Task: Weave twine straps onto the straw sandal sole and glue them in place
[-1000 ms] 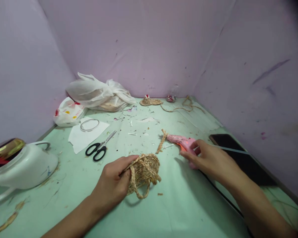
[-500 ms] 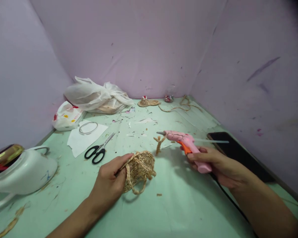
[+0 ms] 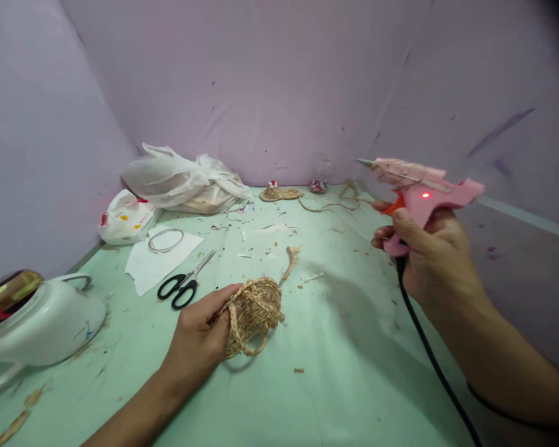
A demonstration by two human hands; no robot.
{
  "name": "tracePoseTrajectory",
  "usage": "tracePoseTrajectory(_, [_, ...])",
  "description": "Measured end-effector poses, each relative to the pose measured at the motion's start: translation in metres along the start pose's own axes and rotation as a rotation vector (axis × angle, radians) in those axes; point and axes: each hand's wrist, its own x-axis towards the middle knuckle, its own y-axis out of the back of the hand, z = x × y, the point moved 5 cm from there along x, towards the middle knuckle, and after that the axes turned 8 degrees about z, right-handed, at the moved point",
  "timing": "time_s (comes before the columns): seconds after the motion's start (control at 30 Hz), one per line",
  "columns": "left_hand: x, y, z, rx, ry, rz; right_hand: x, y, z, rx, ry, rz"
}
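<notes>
My left hand is closed on a small woven straw slipper with a looped braided strap, held just above the table. A braided straw end sticks up behind it, forked at the tip. My right hand grips a pink glue gun by its handle, raised at the right with the nozzle pointing left. The gun's red light is lit, and a finger is near the orange trigger. A translucent glue stick extends from its rear. The gun and the slipper are well apart.
Black-handled scissors and a wire coil on white paper lie at left. A white watering can stands at the near left. Behind are a plastic bag, a beaded straw slipper and a bead jar. The gun's black cord hangs down.
My right hand has lifted the glue gun up and to the right, and its red light now shows. The slipper in my left hand has shifted slightly left. The dark phone at right no longer shows.
</notes>
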Motion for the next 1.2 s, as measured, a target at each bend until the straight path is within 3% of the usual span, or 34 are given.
tracePoseTrajectory(0.1, [0.000,0.001,0.001,0.006,-0.048,-0.009,-0.014,-0.004,0.008,-0.014,-0.020,-0.072])
tracePoseTrajectory(0.2, [-0.001,0.001,0.004,0.011,-0.124,-0.025,-0.051,-0.012,0.027,-0.160,-0.187,-0.390])
tracePoseTrajectory(0.27, [-0.002,0.000,0.007,0.019,-0.174,-0.033,-0.074,-0.008,0.033,-0.265,-0.187,-0.500])
tracePoseTrajectory(0.43, [-0.003,-0.001,0.011,0.031,-0.229,-0.042,-0.094,0.008,0.038,-0.493,-0.089,-0.524])
tracePoseTrajectory(0.8, [-0.006,-0.001,0.010,0.096,-0.275,-0.007,-0.101,0.010,0.039,-0.720,0.134,-0.687])
tracePoseTrajectory(1.2, [-0.005,-0.003,0.018,0.092,-0.309,-0.015,-0.104,-0.013,0.018,-0.741,0.332,-0.852])
